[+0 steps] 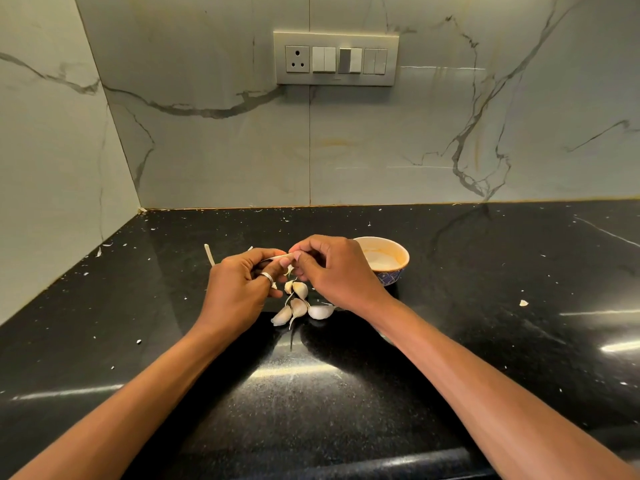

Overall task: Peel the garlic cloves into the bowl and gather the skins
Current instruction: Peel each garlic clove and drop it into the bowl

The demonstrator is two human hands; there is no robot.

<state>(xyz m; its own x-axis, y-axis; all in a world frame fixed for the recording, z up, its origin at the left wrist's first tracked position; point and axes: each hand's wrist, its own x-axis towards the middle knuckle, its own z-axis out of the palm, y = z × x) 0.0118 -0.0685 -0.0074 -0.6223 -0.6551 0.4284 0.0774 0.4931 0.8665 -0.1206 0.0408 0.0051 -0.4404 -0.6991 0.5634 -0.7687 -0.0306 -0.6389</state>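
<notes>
My left hand [242,289] and my right hand [337,271] meet above the black counter, both pinching one garlic clove [277,259] between thumbs and fingertips. Most of that clove is hidden by my fingers. A strip of skin [288,270] dangles below it. Several unpeeled cloves [299,304] lie on the counter just under my hands. The small bowl [391,271], cream inside and blue-patterned outside, stands right behind my right hand; I see nothing in the part of it that shows.
A pale garlic stem [209,254] lies left of my left hand. Small skin flakes are scattered across the black counter [485,306], one larger piece at the right [523,302]. Marble walls close the back and left; a switch panel [335,58] is on the back wall.
</notes>
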